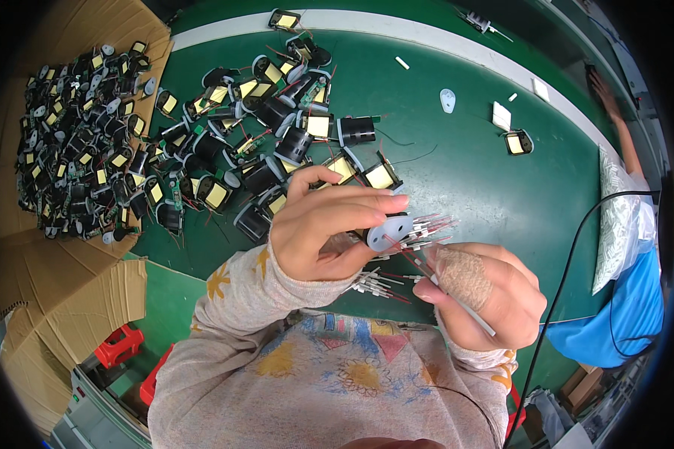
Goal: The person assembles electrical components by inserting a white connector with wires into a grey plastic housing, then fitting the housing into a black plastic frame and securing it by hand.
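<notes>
A cardboard box (22, 239) at far left holds too many black coil parts to count, and dozens more spill across the green worktop (472, 179). At centre, the left hand (326, 224) pinches a single white-capped coil (388, 233), its red wires turned rightward, apparently so the right hand (487, 295), one finger bandaged, can grip a thin white sleeve (468, 310) beside them. Another person's arm (614, 112) rests at far right.

Green worktable (472, 179), white-striped edge

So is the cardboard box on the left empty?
No, the cardboard box is filled with a heap of small black parts.
</notes>
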